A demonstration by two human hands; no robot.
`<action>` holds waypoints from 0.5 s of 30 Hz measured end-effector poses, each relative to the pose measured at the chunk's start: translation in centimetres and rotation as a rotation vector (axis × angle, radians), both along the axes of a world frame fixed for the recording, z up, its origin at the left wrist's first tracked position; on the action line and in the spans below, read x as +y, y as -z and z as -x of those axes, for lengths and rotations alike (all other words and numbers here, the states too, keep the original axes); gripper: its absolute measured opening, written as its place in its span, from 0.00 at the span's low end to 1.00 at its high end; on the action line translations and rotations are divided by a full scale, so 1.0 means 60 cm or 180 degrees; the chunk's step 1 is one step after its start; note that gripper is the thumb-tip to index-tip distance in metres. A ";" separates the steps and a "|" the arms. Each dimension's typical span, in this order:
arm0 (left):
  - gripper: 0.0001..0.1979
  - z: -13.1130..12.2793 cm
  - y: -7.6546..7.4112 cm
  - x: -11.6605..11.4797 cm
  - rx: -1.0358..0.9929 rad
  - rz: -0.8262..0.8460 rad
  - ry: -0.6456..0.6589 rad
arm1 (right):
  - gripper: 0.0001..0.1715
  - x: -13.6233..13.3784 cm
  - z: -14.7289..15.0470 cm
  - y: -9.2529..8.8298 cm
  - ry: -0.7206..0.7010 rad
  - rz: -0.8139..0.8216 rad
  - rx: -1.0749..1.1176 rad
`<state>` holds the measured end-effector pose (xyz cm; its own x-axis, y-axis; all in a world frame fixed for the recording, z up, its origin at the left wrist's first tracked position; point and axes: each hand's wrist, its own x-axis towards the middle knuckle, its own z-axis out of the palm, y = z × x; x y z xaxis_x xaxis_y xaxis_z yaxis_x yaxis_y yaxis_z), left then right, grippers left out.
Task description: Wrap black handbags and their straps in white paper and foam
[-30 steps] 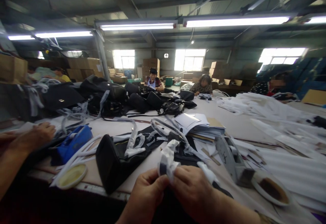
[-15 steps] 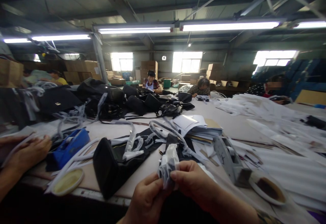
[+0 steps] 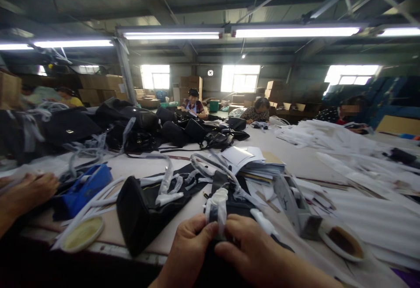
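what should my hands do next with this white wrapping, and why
Probably let the right hand draw the white wrapping snug while the left hand steadies it: the wrapping stands wrinkled above the fingertips, a dark patch shows between its pale folds, the left thumb presses near its lower end, and the right hand is close beside it.

Wide pale table (image 3: 295, 159), and it's loaded: black bags (image 3: 144, 119) heaped far left, a paper stack (image 3: 244, 160) mid-table, white sheets (image 3: 324, 136) sprawling right; closer in, blue dispenser (image 3: 92, 187), yellowish dish (image 3: 82, 234), boxy black bag (image 3: 141, 213), another dark bag (image 3: 239, 207), grey dispenser (image 3: 293, 205), brown-centred dish (image 3: 344, 241).
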<state>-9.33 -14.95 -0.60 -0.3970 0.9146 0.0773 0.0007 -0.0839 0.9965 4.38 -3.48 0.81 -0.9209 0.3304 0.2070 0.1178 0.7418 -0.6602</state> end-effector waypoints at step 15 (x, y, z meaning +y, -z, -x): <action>0.29 0.078 -0.032 0.068 -0.0429 0.1129 0.0692 | 0.18 0.046 0.063 -0.019 0.0678 0.0897 -0.0154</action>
<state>-14.03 -10.88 1.33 -0.1772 0.9386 -0.2962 -0.1113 0.2799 0.9536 0.62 -0.71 1.93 -0.8316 0.5541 0.0381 0.2864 0.4866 -0.8253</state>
